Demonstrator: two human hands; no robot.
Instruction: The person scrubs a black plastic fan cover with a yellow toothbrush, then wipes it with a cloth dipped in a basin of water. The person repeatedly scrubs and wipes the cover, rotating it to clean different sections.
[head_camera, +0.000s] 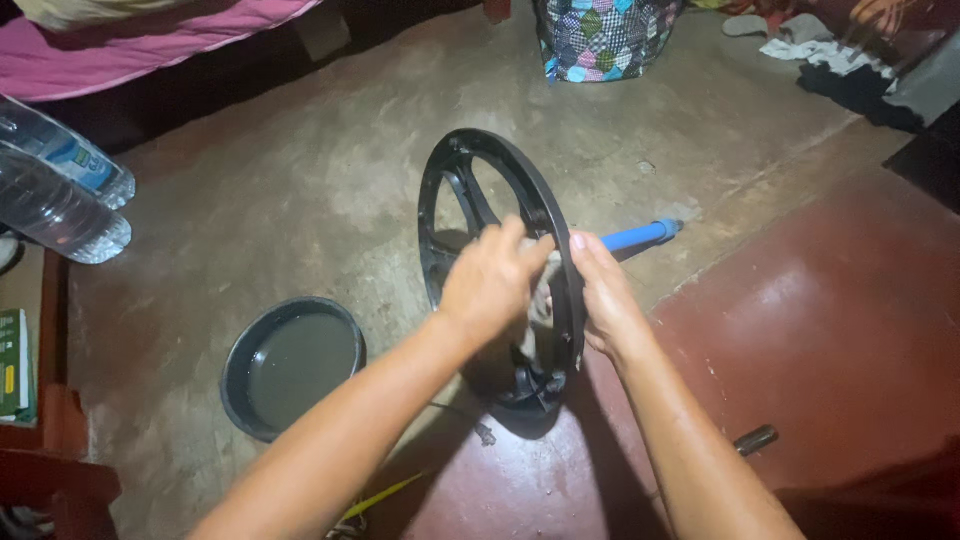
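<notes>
Glossy black plastic ring (500, 270) stands on rough, matt concrete floor (300, 190) beside a smooth, red-painted patch (830, 330).

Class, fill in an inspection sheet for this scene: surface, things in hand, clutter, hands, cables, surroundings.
Surface: bare concrete floor, a red-painted part to the right.
Things in hand: black spoked ring upright on its edge; pale cloth pressed on it.
Clutter: black basin of water; blue-handled tool; two plastic bottles.
Hands: left hand holds the cloth; right hand grips the rim.
Cables: thin cord below the ring.
Surroundings: patchwork bag; pink bedding; clothes.
</notes>
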